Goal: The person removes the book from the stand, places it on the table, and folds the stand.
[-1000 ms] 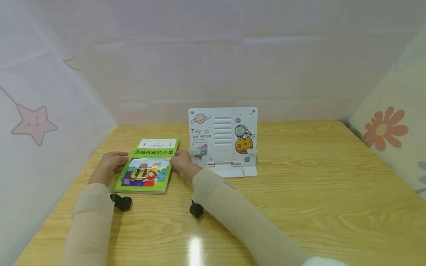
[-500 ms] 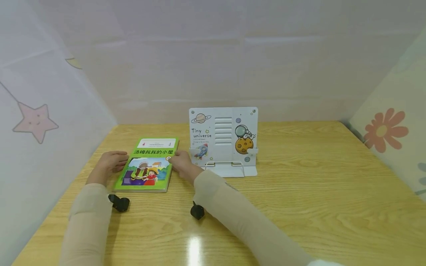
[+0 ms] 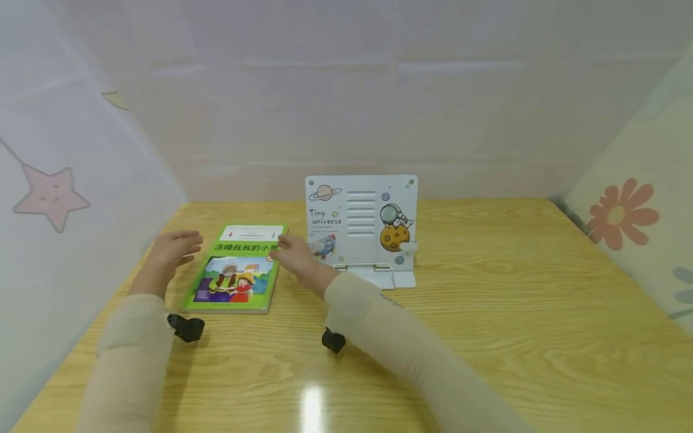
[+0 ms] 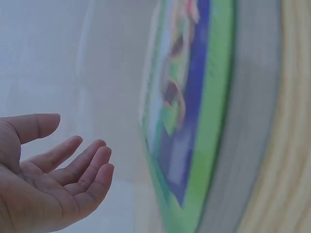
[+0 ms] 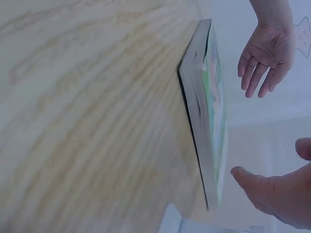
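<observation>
A thick green book [image 3: 233, 279] with a cartoon cover lies flat on the wooden table, left of centre. My left hand [image 3: 166, 255] hovers just off its left side, palm facing the book. In the left wrist view that hand [image 4: 58, 184] shows loosely bent, spread fingers with nothing in them, apart from the book [image 4: 209, 145]. On the other side my right hand [image 3: 298, 258] is raised by the book's right edge, fingers extended. The right wrist view has the right hand [image 5: 277, 194] clear of the book [image 5: 204, 111], holding nothing.
A white bookstand [image 3: 361, 222] with space drawings stands upright right of the book, close to my right forearm. Black wrist cameras hang under both sleeves, the left one [image 3: 186, 328] near the book's front edge. Pale printed cloth [image 3: 346, 108] encloses the table [image 3: 503, 313].
Both hands have lifted away from the book's sides, the left outward to the left and the right slightly up. The right hand has let go of the book's edge. The book stays flat.
</observation>
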Tool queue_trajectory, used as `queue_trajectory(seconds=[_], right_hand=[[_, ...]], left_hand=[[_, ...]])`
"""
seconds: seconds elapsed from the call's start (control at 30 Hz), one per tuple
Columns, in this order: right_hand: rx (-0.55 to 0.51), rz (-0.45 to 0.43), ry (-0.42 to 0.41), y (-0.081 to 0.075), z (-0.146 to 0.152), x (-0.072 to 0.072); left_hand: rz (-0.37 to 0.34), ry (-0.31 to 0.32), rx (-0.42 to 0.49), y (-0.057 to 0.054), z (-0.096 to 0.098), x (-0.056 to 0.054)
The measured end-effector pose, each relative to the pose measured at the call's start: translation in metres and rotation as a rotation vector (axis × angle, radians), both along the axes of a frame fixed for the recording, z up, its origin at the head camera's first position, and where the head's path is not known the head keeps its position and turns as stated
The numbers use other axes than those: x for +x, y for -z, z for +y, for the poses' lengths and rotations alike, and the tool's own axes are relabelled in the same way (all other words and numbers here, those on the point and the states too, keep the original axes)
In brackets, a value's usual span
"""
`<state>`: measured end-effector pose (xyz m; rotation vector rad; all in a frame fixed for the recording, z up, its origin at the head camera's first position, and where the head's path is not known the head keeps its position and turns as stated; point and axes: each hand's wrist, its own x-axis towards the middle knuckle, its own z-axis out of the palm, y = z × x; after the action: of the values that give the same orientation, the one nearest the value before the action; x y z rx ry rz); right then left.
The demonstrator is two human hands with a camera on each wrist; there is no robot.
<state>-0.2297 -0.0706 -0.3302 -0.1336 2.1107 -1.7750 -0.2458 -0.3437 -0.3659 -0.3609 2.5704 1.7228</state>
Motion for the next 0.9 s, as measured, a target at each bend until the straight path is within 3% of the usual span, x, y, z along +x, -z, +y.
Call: queue_trajectory(seconds=[0.3, 0.5, 0.53, 0.63, 0.73, 0.77, 0.83, 0.9], right_hand=[[0.025, 0.130, -0.082, -0.019, 0.021, -0.003], [-0.051, 0.168, -0.142, -0.033, 0.047, -0.010], [-0.069, 0.172, -0.156, -0.036, 0.052, -0.011], [-0.084, 0.180, -0.161, -0.042, 0.066, -0.013], [-0.061, 0.192, -0.154, -0.048, 0.081, -0.014], [-0.058, 0.196, -0.149, -0.049, 0.086, -0.015], [-0.061, 0.212, -0.152, -0.051, 0.096, -0.016], [-0.080, 0.223, -0.150, -0.051, 0.107, -0.018]], left_hand=[[0.122, -0.011, 0.023, 0.016, -0.006, -0.025], [0.168, 0.006, -0.009, 0.021, -0.008, -0.041], [0.169, 0.036, 0.017, 0.010, -0.001, -0.033], [0.162, 0.046, -0.002, -0.009, 0.016, -0.022], [0.150, 0.085, -0.006, -0.045, 0.051, 0.005], [0.150, 0.075, -0.036, -0.047, 0.058, 0.007], [0.154, 0.093, -0.015, -0.067, 0.080, 0.023], [0.156, 0.114, -0.001, -0.077, 0.094, 0.031]])
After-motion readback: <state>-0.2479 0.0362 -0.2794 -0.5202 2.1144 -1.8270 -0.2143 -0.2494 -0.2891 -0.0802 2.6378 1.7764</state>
